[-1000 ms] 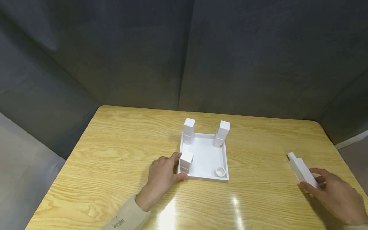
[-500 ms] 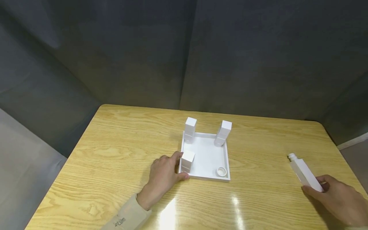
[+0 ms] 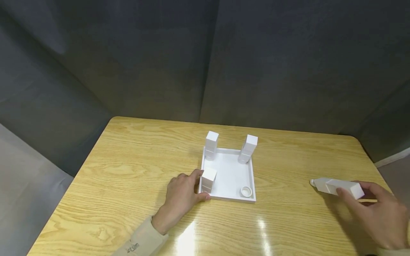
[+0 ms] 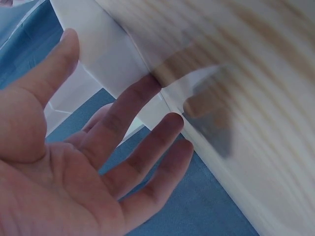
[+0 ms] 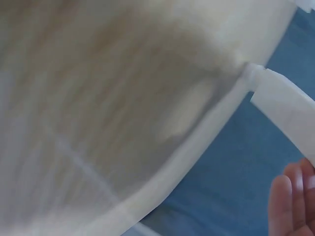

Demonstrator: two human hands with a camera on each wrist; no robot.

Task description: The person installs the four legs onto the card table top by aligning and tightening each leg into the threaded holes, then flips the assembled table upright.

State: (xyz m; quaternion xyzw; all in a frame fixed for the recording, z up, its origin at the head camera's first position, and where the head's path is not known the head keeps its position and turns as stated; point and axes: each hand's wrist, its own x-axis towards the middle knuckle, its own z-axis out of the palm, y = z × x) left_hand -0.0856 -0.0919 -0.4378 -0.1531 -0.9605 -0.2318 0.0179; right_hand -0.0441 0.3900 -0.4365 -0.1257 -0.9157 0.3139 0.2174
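A white square panel (image 3: 228,177) with a raised rim lies on the wooden table, like a small upturned tabletop. Square white legs stand at its far-left corner (image 3: 211,144), far-right corner (image 3: 248,147) and near-left corner (image 3: 209,179). A round socket (image 3: 246,191) shows at the near-right corner. My left hand (image 3: 179,197) rests against the near-left corner, its thumb and fingers fairly straight on either side. At the right, my right hand (image 3: 381,209) pinches another white leg (image 3: 336,186), tilted, its narrow round end pointing left and down; whether it touches the table is unclear.
The wooden tabletop (image 3: 128,170) spreads around the panel and between my hands. Dark grey cloth (image 3: 160,64) hangs behind its far edge and at the sides. Two bright light reflections lie near the front.
My right hand has turned the leg from pointing up-left to lying nearly crosswise, with its square end lifted toward the camera. My left hand and the panel have stayed in place.
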